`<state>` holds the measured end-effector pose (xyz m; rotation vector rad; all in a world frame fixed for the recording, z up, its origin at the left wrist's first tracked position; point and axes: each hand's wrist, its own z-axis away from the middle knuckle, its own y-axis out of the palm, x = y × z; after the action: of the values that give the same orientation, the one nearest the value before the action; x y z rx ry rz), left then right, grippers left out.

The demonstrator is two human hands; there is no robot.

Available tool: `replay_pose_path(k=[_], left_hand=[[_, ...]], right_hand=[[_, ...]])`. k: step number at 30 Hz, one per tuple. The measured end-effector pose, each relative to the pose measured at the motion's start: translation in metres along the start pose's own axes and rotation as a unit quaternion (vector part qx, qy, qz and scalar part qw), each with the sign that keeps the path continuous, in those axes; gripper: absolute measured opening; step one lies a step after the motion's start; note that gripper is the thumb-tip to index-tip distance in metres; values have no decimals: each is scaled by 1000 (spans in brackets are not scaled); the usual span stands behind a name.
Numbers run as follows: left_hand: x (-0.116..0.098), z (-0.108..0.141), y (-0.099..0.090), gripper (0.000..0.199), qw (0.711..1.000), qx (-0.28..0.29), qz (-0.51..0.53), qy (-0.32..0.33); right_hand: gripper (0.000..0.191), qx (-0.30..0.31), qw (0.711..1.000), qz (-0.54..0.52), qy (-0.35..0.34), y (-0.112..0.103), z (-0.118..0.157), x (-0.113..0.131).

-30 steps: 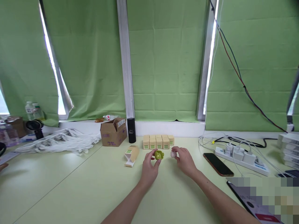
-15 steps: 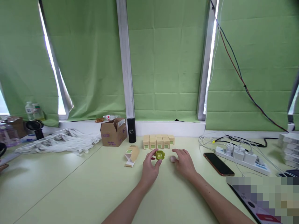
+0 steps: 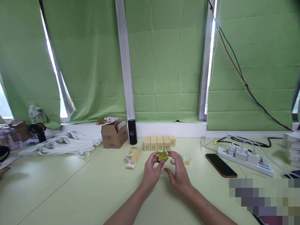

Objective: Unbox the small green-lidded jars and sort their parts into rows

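Observation:
My left hand (image 3: 152, 170) pinches a small olive-green square cup (image 3: 163, 156) between thumb and fingers above the table. My right hand (image 3: 179, 175) is close on the cup's right side, its thumb and fingers apart; a fingertip is at the cup's edge. Behind the right fingers a small whitish object (image 3: 173, 161) is mostly hidden. Just right of that hand lies a clear container (image 3: 187, 160) with a yellow spot inside. An opened small kraft box (image 3: 132, 157) lies left of my hands. Several small kraft boxes (image 3: 160, 143) stand in rows beyond them.
A brown carton (image 3: 114, 136) and a black cylinder (image 3: 132, 132) stand at the back. To the right are a phone (image 3: 221, 165) and a power strip (image 3: 246, 161) with chargers and cables. White straps (image 3: 67, 143) lie left; part of another person's hand (image 3: 4, 172) shows at the left edge.
My right hand has moved left from the whitish object to the green cup, uncovering the clear container. The green cup, in my left hand, has shifted slightly right and tilted.

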<state>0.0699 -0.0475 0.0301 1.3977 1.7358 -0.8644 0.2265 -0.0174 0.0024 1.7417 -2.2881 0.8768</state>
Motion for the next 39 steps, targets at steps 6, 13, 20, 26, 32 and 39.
replay_pose_path(k=[6, 13, 20, 26, 32, 39], left_hand=[[4, 0, 3, 52, 999, 25, 19, -31], [-5, 3, 7, 50, 998, 57, -3, -15], [-5, 2, 6, 48, 998, 51, -26, -4], [-3, 0, 2, 34, 992, -36, -111, 45], [-6, 4, 1, 23, 982, -26, -172, 78], [-3, 5, 1, 21, 975, 5, -186, 120]], right_hand=[[50, -40, 999, -3, -27, -1, -3, 1], [38, -63, 998, 1, -14, -3, -5, 5], [40, -51, 999, -2, -11, -8, -6, 9], [38, -38, 999, -17, -3, -11, -6, 11], [34, -29, 999, -38, 12, -10, -4, 7], [32, -13, 998, -51, 28, -10, -3, 6]])
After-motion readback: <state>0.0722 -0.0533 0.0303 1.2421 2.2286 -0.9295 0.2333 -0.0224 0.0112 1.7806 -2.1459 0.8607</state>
